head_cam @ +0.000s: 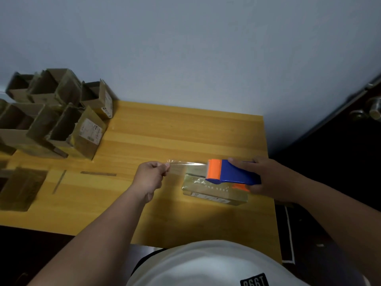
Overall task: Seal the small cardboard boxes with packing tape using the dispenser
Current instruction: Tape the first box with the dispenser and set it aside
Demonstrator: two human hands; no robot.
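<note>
- A wooden surface carries a closed cardboard box, just below both hands.
- The right hand grips a blue-and-orange dispenser over the box.
- The left hand pinches clear tape stretched between hands.

A plain room in a home, seemingly used for packing: a wooden table is set against a bare pale wall, open boxes are piled on it, and a dark door with a round knob is seen.
</note>
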